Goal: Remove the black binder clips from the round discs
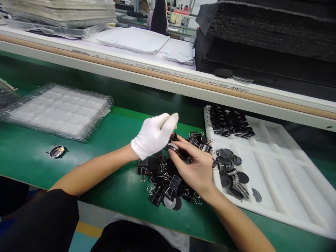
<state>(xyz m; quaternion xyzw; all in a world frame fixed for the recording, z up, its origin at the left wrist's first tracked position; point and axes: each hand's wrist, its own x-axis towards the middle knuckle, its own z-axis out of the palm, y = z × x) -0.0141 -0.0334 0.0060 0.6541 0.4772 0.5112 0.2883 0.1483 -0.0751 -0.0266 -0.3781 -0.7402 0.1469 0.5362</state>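
Observation:
My right hand [195,164], bare, pinches a small round disc [173,147] with a shiny metal rim between thumb and fingers. Close above it is my left hand [157,134] in a white glove, its fingers pressed together; whatever they may hold is hidden. A black binder clip [172,137] shows between the two hands, partly covered. Under and around the hands lies a heap of black binder clips [172,185] with wire handles. A light grey disc [169,202] and a black disc sit at the heap's near edge.
At right a white compartmented tray [283,168] holds rows of binder clips [228,122] and piled dark discs [231,175]. Clear plastic trays [60,110] lie at left, near a round shiny piece [57,151]. A shelf edge [168,75] crosses above, carrying papers [135,39] and black foam [265,52].

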